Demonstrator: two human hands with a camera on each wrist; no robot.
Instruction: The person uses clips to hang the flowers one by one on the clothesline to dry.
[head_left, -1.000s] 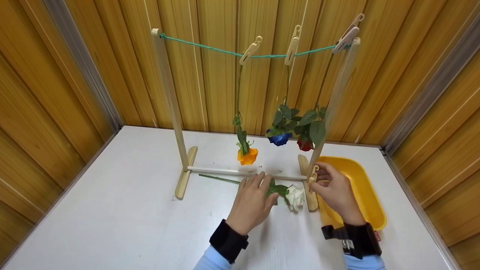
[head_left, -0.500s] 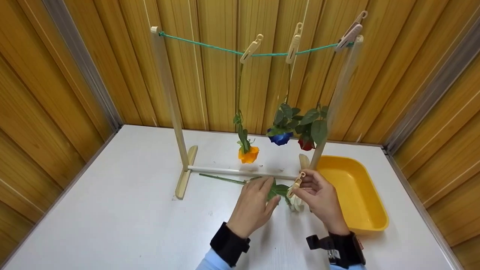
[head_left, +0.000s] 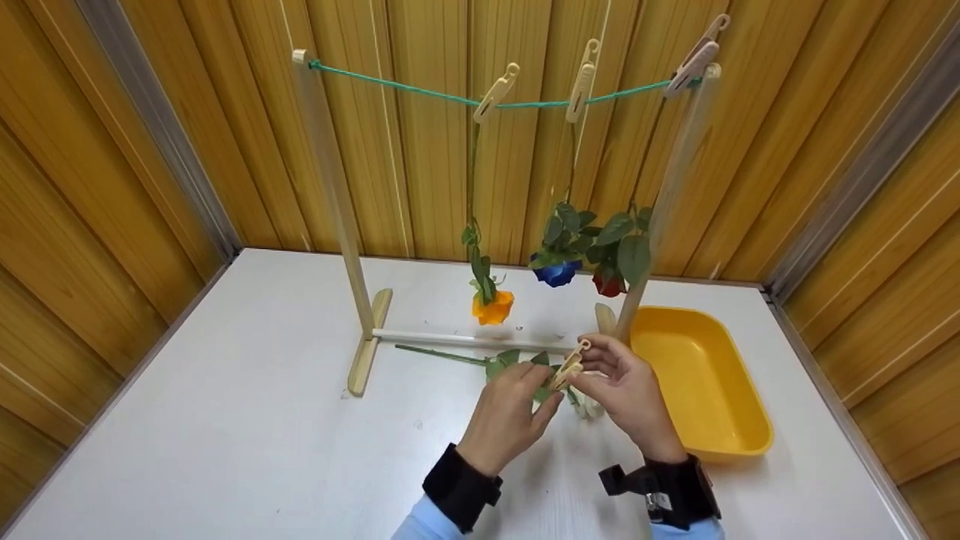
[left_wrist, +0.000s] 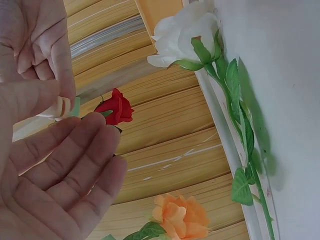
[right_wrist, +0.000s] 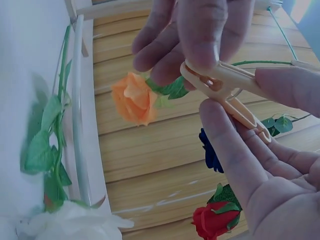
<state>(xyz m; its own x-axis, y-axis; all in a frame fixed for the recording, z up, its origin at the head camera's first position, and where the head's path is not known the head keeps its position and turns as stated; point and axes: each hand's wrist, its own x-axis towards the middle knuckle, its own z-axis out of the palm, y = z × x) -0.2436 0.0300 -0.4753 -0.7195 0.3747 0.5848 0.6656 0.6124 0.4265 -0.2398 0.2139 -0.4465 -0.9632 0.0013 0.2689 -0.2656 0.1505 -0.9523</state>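
My right hand [head_left: 622, 394] pinches a beige clothespin [head_left: 570, 367] in front of the rack's low bar, its handles between thumb and fingers in the right wrist view. My left hand [head_left: 506, 412] meets the clip's other end, thumb on the tip and fingers behind. A white rose [left_wrist: 187, 37] lies on the table under the hands, its stem pointing left; the head view partly hides its bloom. Above, an orange rose [head_left: 493, 307], a blue rose [head_left: 556, 271] and a red rose [head_left: 608, 282] hang upside down from clothespins on a green cord [head_left: 405, 88].
The cord is strung between two wooden posts [head_left: 330, 187] on crosswise feet, joined low down by a white bar [head_left: 450, 340]. Right of the rack sits a yellow tray [head_left: 697, 375]. Wood-look panels [head_left: 427, 165] enclose the white table [head_left: 225, 390].
My right hand has moved left from beside the yellow tray, carrying the clothespin to my left hand. The left hand has stayed nearly in place over the white rose and now meets the clip.
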